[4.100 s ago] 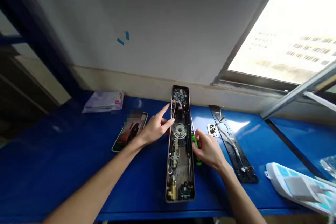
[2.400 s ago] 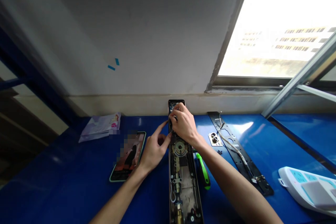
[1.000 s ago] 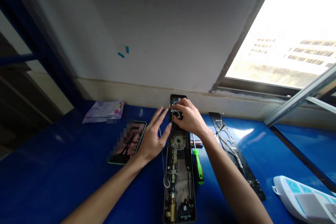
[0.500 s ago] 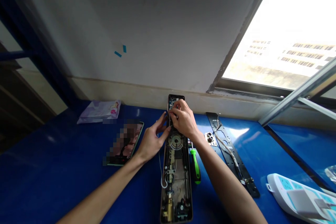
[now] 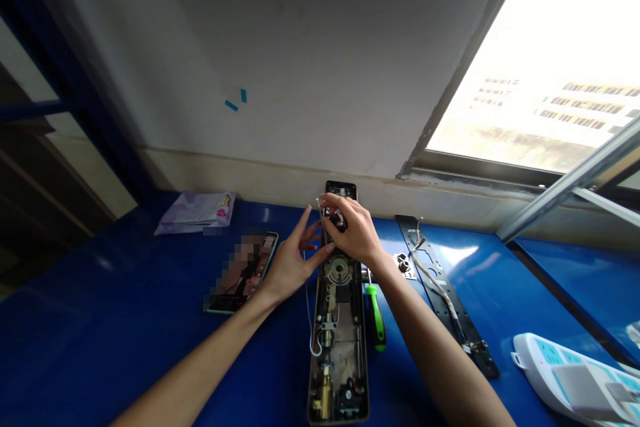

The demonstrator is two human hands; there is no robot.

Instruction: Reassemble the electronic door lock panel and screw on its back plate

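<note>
A long opened door-lock body (image 5: 340, 340) lies lengthwise on the blue table (image 5: 125, 340), its metal gears and brass parts showing. My right hand (image 5: 353, 233) rests over its far end, with the fingers curled and pinching a small dark part with a thin white wire at the tip. At the lock's left edge, my left hand (image 5: 293, 263) has its fingers apart and the thumb against the rim. A white wire (image 5: 311, 320) loops out along the left side. A green-handled screwdriver (image 5: 375, 317) lies just right of the lock.
A phone (image 5: 240, 273) lies left of my left hand, with a pale packet (image 5: 197, 210) behind it by the wall. A black mounting plate with cable (image 5: 447, 293) and a small metal piece (image 5: 404, 265) lie to the right. A white power strip (image 5: 575, 377) sits at the right edge.
My right hand has lifted slightly at the lock's far end with the wire end raised. My left hand's fingers have spread open beside the rim.
</note>
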